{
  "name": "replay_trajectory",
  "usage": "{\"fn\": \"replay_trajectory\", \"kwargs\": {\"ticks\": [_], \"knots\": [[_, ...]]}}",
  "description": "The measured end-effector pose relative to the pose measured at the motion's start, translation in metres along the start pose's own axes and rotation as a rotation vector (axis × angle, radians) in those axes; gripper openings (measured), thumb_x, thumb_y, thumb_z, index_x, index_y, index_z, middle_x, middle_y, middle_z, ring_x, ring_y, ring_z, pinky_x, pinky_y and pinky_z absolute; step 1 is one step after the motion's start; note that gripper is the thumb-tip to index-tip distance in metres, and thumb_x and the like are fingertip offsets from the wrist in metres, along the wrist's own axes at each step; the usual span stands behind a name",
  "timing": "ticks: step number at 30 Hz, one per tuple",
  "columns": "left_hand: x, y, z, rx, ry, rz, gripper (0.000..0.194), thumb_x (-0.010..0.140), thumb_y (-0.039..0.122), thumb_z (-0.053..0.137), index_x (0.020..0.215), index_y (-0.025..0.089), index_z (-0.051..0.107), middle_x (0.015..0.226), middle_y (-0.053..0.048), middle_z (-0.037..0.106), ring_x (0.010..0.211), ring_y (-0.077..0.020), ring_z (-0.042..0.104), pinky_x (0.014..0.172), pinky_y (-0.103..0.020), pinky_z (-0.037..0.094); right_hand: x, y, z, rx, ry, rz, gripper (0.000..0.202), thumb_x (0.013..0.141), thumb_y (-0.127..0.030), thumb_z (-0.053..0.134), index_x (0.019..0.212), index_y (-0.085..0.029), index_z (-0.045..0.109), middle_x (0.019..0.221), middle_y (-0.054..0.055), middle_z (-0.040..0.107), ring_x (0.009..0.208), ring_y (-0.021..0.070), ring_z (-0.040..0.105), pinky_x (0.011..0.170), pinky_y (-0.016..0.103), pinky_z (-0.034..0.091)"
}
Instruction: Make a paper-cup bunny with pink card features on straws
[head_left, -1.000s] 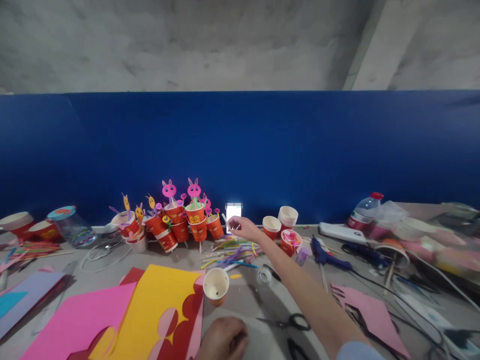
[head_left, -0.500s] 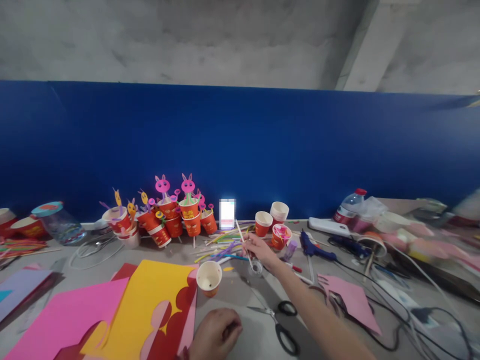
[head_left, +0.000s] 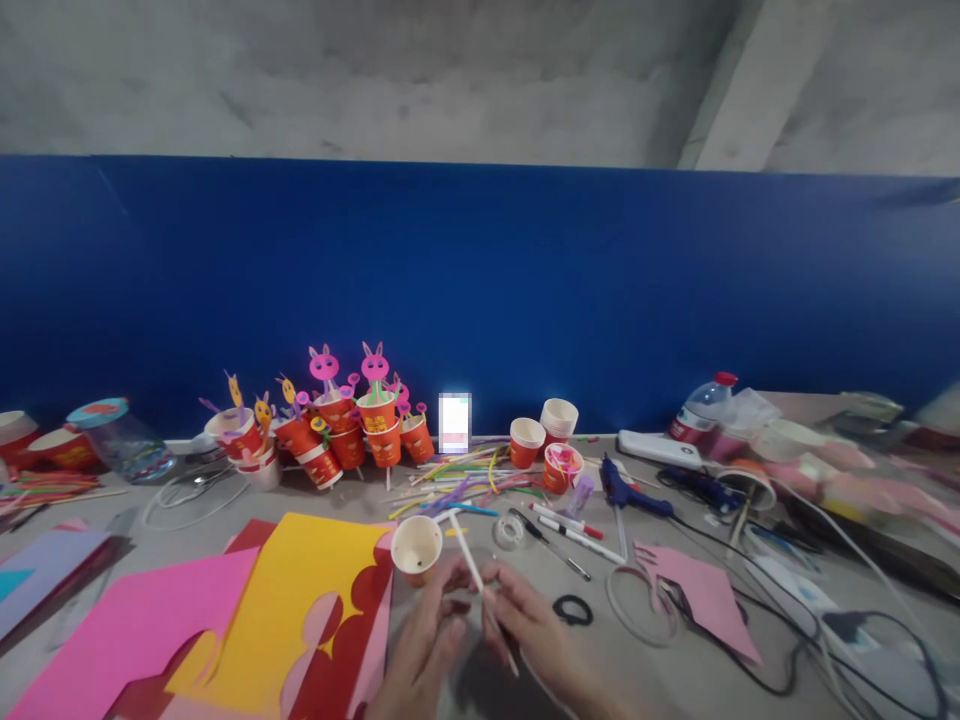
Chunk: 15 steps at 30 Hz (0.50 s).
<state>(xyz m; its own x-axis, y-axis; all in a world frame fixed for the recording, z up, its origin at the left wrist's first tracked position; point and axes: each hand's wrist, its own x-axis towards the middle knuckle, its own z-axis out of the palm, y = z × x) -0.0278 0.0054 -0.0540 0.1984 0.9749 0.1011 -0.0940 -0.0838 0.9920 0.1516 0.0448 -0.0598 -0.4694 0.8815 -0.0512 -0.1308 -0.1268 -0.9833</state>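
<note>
My right hand [head_left: 525,610] is closed on a slim white straw [head_left: 469,555], which slants from upper left to lower right and has a short bent end at its top. Beside it, my left hand [head_left: 431,635] has its fingers curved and thumb apart, the fingertips close to the straw; whether they touch it I cannot tell. Just behind my left hand stands a paper cup [head_left: 417,549] with its mouth up and dark spots inside. Scissors lie under my right hand, with only a black handle loop [head_left: 573,609] showing.
Coloured straws and sticks [head_left: 465,485] lie piled at the back, near a roll of clear tape [head_left: 508,531]. Decorated red cups [head_left: 382,445] stand at back left, coloured paper [head_left: 300,590] in front of them. A blue glue gun [head_left: 634,495] and cables are on the right.
My right hand has drawn back from the pile toward me with the white straw. My left hand has turned and risen to meet it. Pens show where my arm was.
</note>
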Motion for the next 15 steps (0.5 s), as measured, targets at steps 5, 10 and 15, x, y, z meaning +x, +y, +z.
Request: {"fn": "replay_trajectory", "kwargs": {"ticks": [5, 10, 15], "knots": [[0.012, 0.022, 0.021, -0.349, 0.252, -0.198, 0.034, 0.075, 0.051, 0.078, 0.085, 0.019, 0.072, 0.084, -0.005, 0.070, 0.082, -0.0188, 0.064, 0.078, -0.027, 0.052, -0.027, 0.013, 0.029, -0.175, -0.011, -0.084, 0.042, 0.096, -0.062, 0.042, 0.102, -0.022, 0.053, 0.058, -0.007, 0.049, 0.044, 0.0090, 0.041, 0.045, 0.020, 0.033], [0.024, 0.035, 0.032, -0.709, 0.368, -0.194, 0.043, 0.069, 0.053, 0.082, 0.078, 0.018, 0.059, 0.053, 0.010, 0.038, 0.044, -0.0049, 0.032, 0.044, -0.017, 0.034, -0.028, -0.012, 0.007, -0.864, -0.169, -0.162, 0.017, 0.093, -0.030, 0.054, 0.084, -0.022, 0.066, 0.071, -0.001, 0.069, 0.068, 0.0131, 0.064, 0.062, 0.019, 0.043], [0.028, 0.030, 0.032, -0.686, 0.293, -0.273, 0.052, 0.070, 0.062, 0.077, 0.072, 0.020, 0.047, 0.048, 0.014, 0.027, 0.038, -0.0015, 0.010, 0.036, -0.015, 0.008, 0.013, -0.038, -0.037, -1.230, -0.003, -0.141, 0.019, 0.092, -0.018, 0.053, 0.086, -0.019, 0.070, 0.082, 0.003, 0.074, 0.078, 0.0182, 0.068, 0.068, 0.024, 0.045]]}}
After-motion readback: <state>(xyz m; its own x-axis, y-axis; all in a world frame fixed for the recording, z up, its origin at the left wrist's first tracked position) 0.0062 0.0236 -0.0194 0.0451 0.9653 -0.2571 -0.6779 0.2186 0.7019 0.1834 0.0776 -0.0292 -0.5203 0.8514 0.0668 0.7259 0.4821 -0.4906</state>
